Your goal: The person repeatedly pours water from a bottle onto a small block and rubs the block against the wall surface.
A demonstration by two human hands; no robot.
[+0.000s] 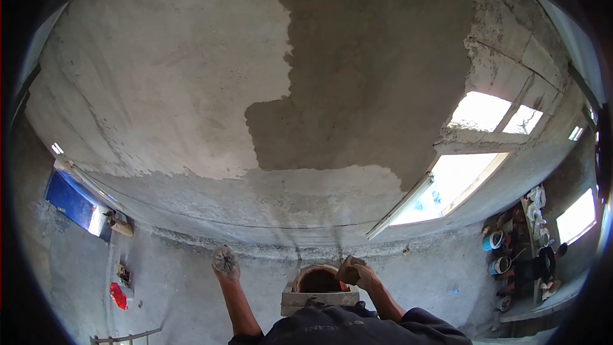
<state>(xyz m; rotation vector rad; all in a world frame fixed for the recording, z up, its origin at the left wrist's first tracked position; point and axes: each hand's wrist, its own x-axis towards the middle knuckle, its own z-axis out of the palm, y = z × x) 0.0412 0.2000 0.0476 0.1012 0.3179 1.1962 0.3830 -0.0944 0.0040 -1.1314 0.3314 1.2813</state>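
Observation:
My left hand is raised at the left of the tub, its top end grey and rounded. It looks closed, but whether the grey is a glove, mortar or something held cannot be made out. Beside the rim of a round tub is my right hand, closed around a flat, brown, blocky thing. Dark material lies inside the tub, which stands on a pale board before my body. Ahead rises a plastered wall with a darker, damp-looking patch.
Window openings break the wall at right. A cable runs along its lower part. Far right are buckets and a person in dark clothing. At left are a blue panel and a red item on the floor.

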